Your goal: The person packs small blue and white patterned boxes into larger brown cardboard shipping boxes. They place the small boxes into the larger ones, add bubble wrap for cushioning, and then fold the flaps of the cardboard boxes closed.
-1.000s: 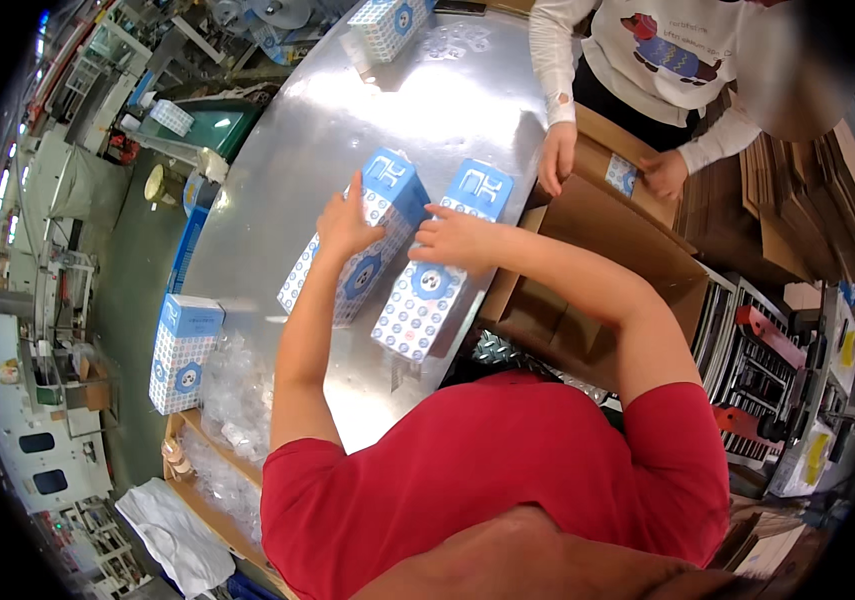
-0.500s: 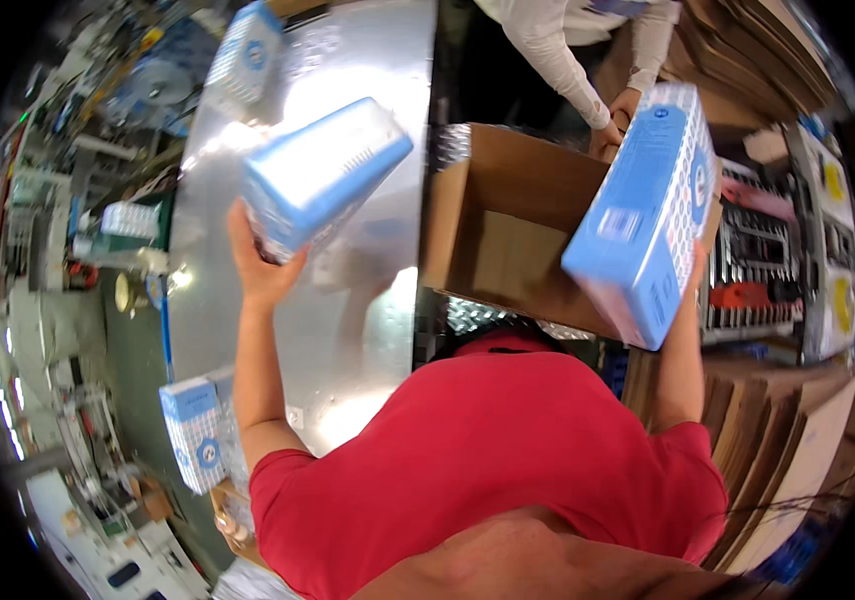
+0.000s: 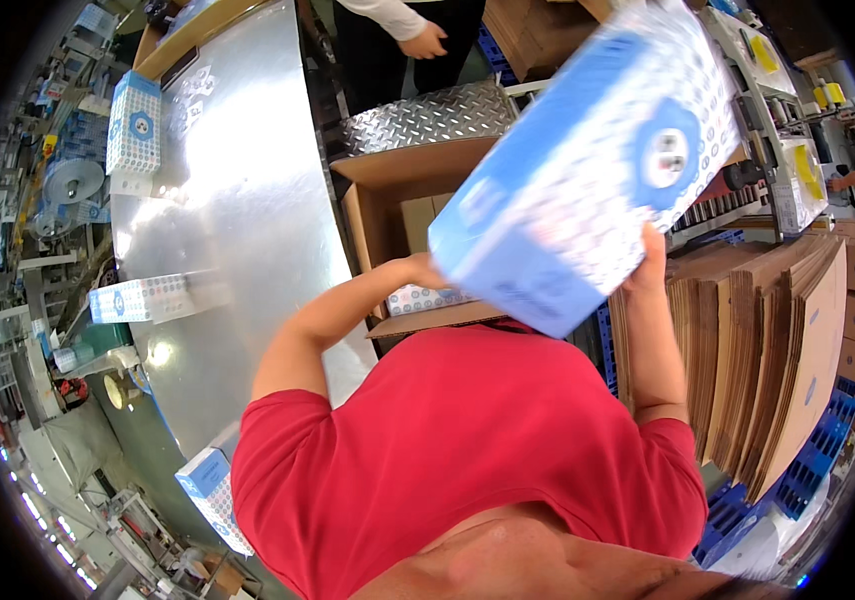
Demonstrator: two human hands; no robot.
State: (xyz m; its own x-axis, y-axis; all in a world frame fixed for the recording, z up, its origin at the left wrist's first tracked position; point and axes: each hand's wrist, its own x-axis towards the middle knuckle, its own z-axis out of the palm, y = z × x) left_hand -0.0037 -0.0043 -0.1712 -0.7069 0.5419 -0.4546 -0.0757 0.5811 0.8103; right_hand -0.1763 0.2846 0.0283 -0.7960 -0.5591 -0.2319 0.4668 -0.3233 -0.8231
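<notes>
A large blue-and-white box-shaped pack (image 3: 587, 170) is held up in front of me, tilted and blurred by motion. My right hand (image 3: 650, 260) grips its lower right side, closed on it. My left hand (image 3: 415, 271) reaches over the near edge of an open cardboard carton (image 3: 387, 165); its fingers are hidden behind the raised pack. Just below that hand, a second patterned pack (image 3: 425, 299) shows inside the carton along the near wall. Whether the left hand grips either pack cannot be seen.
A shiny metal table (image 3: 247, 180) stands on the left, with a pack (image 3: 135, 125) at its far edge and another pack (image 3: 142, 298) at its left side. Flattened cartons (image 3: 747, 340) stand stacked on the right. A co-worker's hand (image 3: 424, 42) is beyond the carton.
My left hand has swung from above the metal table to the carton. The right-hand pack has been raised and turned. The co-worker's hands have left the carton side; the whole view has shifted.
</notes>
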